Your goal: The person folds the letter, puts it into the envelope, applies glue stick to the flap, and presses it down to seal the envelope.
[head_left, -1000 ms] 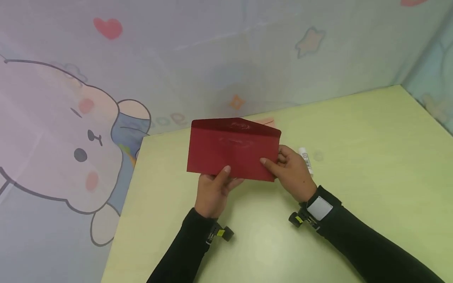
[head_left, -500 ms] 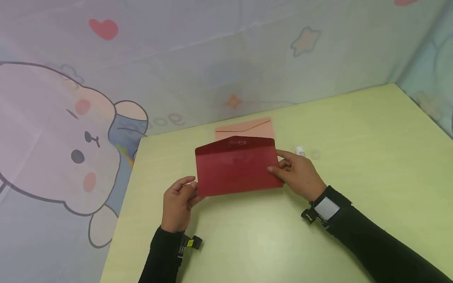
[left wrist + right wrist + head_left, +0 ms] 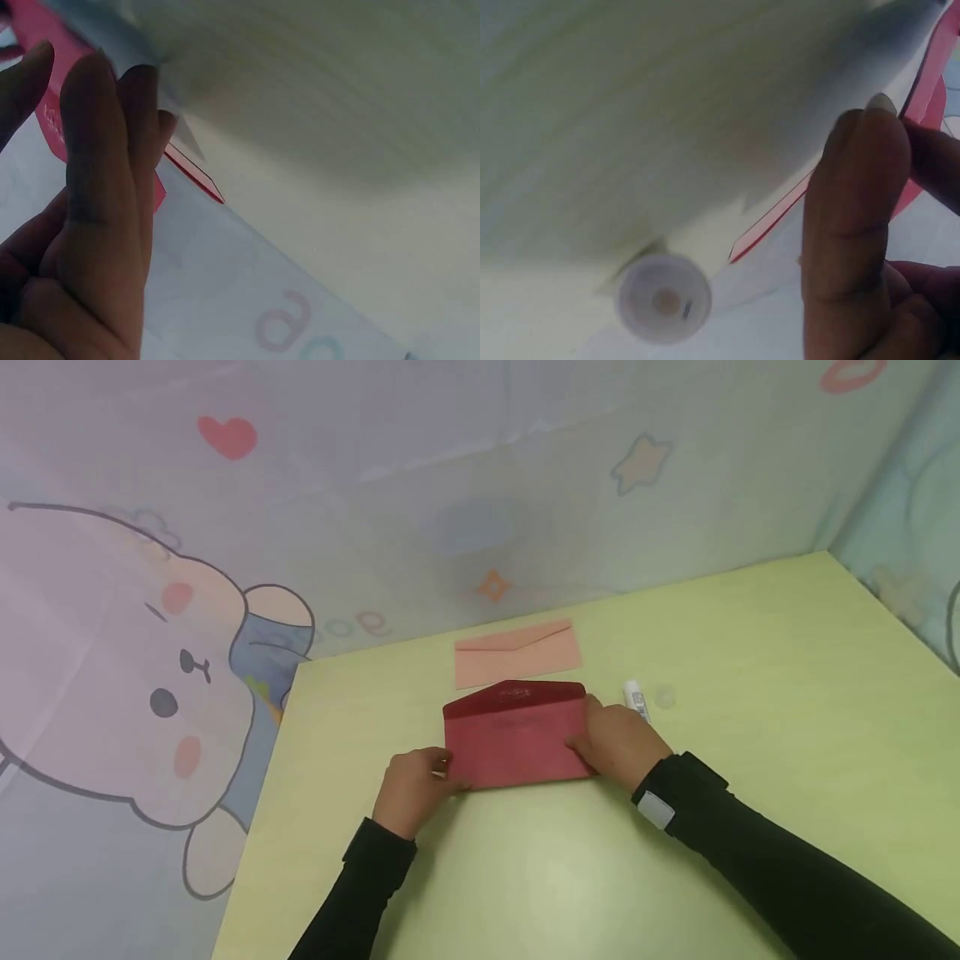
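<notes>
A red envelope (image 3: 516, 747) is held low over the table with its darker flap raised on the far side. Shiny marks show on that flap. My left hand (image 3: 416, 789) pinches the envelope's near left corner between thumb and fingers. At the right edge, my right hand (image 3: 621, 743) grips it, thumb on the front face. The left wrist view catches a strip of the red envelope (image 3: 52, 124) behind the fingers of my left hand (image 3: 97, 202). From the right wrist, my right hand (image 3: 855, 225) has the envelope's edge between thumb and fingers.
A pink envelope (image 3: 517, 656) lies behind the red one, near the back edge of the pale yellow table (image 3: 765, 693). A white glue stick (image 3: 636, 700) is just beyond my right hand, beside a small clear disc (image 3: 665, 697). A printed curtain (image 3: 420, 460) hangs behind.
The red envelope has come down toward the table, uncovering the pink envelope. My left hand has shifted from its bottom edge to its left corner; my right hand keeps hold of the right side.
</notes>
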`<state>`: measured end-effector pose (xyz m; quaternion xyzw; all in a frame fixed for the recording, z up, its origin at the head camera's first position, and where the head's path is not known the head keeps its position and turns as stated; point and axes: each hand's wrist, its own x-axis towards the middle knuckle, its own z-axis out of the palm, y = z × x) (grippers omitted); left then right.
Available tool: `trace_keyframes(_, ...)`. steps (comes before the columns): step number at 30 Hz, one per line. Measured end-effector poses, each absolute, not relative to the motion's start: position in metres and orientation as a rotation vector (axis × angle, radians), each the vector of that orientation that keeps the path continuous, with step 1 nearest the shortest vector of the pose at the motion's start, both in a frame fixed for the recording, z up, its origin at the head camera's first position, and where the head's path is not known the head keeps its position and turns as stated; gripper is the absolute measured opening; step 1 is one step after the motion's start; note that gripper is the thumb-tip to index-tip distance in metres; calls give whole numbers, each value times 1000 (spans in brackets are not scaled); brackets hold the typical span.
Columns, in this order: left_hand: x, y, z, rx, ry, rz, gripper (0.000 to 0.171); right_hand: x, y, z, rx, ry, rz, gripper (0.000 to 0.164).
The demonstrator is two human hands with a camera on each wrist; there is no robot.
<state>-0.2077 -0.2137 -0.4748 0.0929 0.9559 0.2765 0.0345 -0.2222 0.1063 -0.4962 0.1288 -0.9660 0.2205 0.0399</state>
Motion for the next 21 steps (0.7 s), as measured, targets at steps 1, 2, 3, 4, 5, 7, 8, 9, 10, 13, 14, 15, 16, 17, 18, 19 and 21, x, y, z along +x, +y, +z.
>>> trace_keyframes(1,-208,-210,-477,306,2970,794,34,-218,105,-489,402,-2952,634,57)
trace_keyframes(2,-207,-206,-478,325,2999,734,27,-212,104,-480,415,-2946,592,59)
trace_keyframes(3,-205,-202,-478,339,3027,678,21,-211,105,-481,429,-2940,551,61)
trace_keyframes(4,-203,-199,-478,362,3064,615,17,-209,105,-482,454,-2926,521,57)
trace_keyframes(5,-201,-197,-478,382,3092,560,14,-208,106,-482,470,-2933,497,54)
trace_keyframes(7,-198,-192,-478,410,3131,459,16,-208,107,-485,515,-2946,463,42)
trace_keyframes(8,-196,-190,-479,432,3151,415,16,-208,107,-485,532,-2961,447,39)
trace_keyframes(9,-195,-189,-480,456,3174,379,16,-208,107,-486,550,-2972,433,37)
trace_keyframes(10,-195,-187,-480,485,3201,345,13,-209,108,-486,563,-2978,417,36)
trace_keyframes(13,-194,-181,-481,545,3249,260,8,-210,108,-478,574,-3008,397,37)
trace_keyframes(14,-193,-179,-482,565,3264,236,8,-211,108,-476,573,-3013,391,36)
trace_keyframes(15,-193,-177,-483,586,3275,213,9,-211,109,-474,572,-3021,396,36)
trace_keyframes(16,-193,-175,-484,595,3281,189,9,-211,110,-473,565,-3029,413,35)
trace_keyframes(17,-193,-174,-485,600,3277,171,9,-211,111,-471,550,-3036,439,35)
trace_keyframes(18,-193,-174,-485,607,3272,162,11,-211,114,-470,524,-3039,452,35)
trace_keyframes(19,-193,-173,-485,611,3270,161,11,-210,117,-469,484,-3036,457,36)
trace_keyframes(21,-195,-173,-485,605,3264,178,12,-209,126,-465,379,-3019,466,39)
